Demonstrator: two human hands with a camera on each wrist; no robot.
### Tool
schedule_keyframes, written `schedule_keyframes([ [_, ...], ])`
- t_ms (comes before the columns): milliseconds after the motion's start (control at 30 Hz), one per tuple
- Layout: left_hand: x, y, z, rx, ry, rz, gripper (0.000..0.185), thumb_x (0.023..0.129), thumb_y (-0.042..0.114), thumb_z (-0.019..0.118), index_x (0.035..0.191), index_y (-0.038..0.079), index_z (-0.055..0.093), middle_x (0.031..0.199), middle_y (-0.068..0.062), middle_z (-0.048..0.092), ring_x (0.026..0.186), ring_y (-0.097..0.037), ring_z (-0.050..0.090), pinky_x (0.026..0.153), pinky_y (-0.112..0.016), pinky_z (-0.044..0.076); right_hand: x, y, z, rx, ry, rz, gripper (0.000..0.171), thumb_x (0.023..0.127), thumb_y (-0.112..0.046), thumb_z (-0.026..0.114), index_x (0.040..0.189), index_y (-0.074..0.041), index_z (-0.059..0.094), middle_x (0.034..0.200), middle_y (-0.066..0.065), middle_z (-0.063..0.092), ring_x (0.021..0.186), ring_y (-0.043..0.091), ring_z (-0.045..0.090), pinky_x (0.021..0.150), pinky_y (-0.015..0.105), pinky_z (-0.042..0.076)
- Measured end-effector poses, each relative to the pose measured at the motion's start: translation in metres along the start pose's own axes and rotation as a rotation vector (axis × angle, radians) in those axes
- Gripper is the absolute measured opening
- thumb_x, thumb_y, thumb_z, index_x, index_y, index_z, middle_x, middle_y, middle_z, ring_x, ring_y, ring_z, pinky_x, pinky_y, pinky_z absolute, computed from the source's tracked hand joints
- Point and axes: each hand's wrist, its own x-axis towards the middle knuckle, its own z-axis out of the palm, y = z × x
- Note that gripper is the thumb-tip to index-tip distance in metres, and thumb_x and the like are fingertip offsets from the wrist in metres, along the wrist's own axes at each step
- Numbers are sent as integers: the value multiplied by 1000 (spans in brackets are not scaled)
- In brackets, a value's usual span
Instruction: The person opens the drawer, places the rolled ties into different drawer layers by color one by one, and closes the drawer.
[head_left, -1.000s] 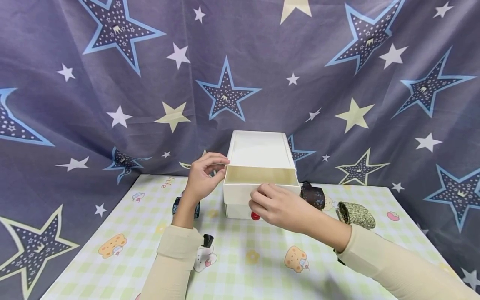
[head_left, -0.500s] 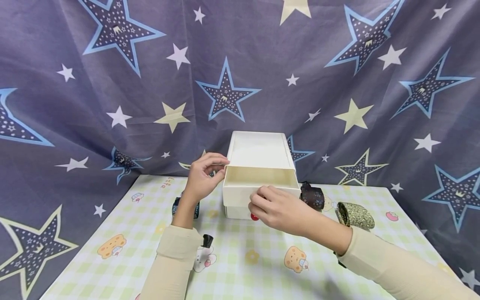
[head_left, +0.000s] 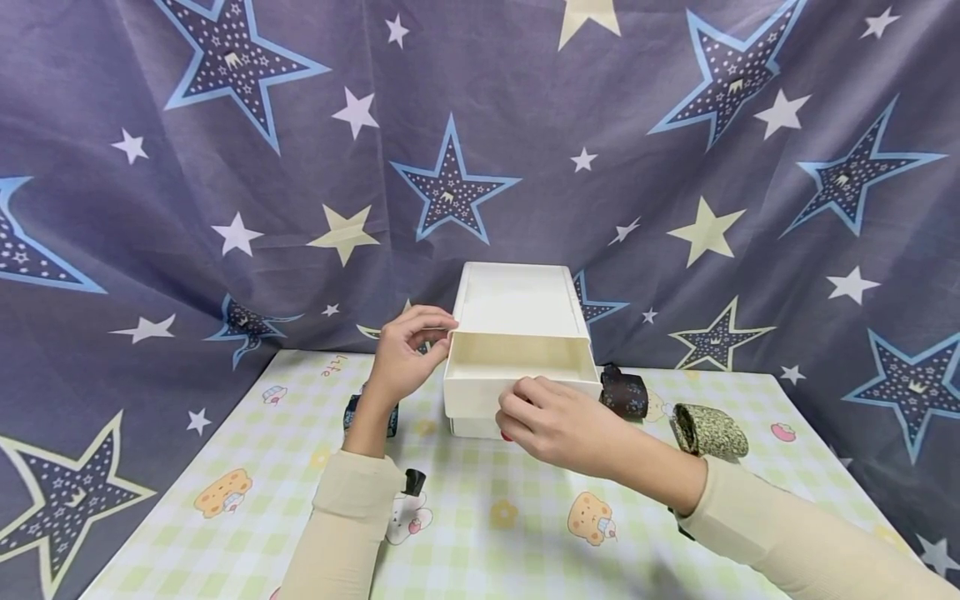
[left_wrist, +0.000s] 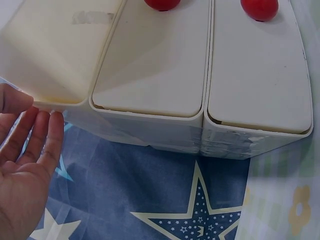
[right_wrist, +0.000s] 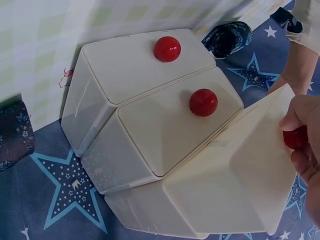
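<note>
A white drawer unit (head_left: 521, 296) stands on the table with its top drawer (head_left: 480, 396) pulled partway out; the visible inside is bare. My right hand (head_left: 558, 421) is at the front of that drawer. In the right wrist view, its thumb and fingers pinch the drawer's red knob (right_wrist: 296, 137). My left hand (head_left: 408, 354) touches the unit's upper left edge with its fingertips, the fingers fairly straight in the left wrist view. Two lower drawers are closed, with a red knob on the middle one (right_wrist: 203, 102) and on the bottom one (right_wrist: 167, 49).
Right of the unit lie a dark floral cloth roll (head_left: 624, 392) and a green speckled roll (head_left: 711, 431). A dark blue roll (head_left: 351, 414) is partly hidden behind my left wrist. A star-patterned curtain (head_left: 300, 208) hangs behind the checked tablecloth (head_left: 465, 533).
The top drawer has slid a little further out toward me, showing more of its inside. My right hand has moved slightly nearer with it; the left hand stays put.
</note>
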Motion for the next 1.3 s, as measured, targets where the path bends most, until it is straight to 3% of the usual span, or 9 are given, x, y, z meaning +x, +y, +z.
schedule_keyframes([
  [467, 0, 2, 1, -11, 0, 2, 22, 90, -15, 66, 109, -6, 74, 116, -21, 64, 104, -32, 65, 90, -32, 61, 1, -3, -5, -16, 3, -13, 35, 109, 1, 32, 105, -3, 67, 105, 8, 57, 89, 23, 51, 78, 29, 52],
  [733, -1, 0, 0, -3, -3, 8, 21, 90, -12, 66, 108, -4, 75, 115, -15, 65, 104, -26, 65, 90, -32, 61, 1, -6, -8, -17, 11, -16, 35, 109, 1, 33, 105, -4, 67, 105, 8, 57, 88, 22, 51, 77, 27, 52],
  [1300, -1, 0, 1, 3, 4, 3, 19, 90, -11, 68, 107, -4, 75, 114, -15, 65, 101, -28, 66, 88, -31, 62, 1, -9, -12, 2, 28, -19, 35, 109, 1, 34, 105, -5, 68, 105, 8, 58, 89, 22, 53, 77, 28, 53],
])
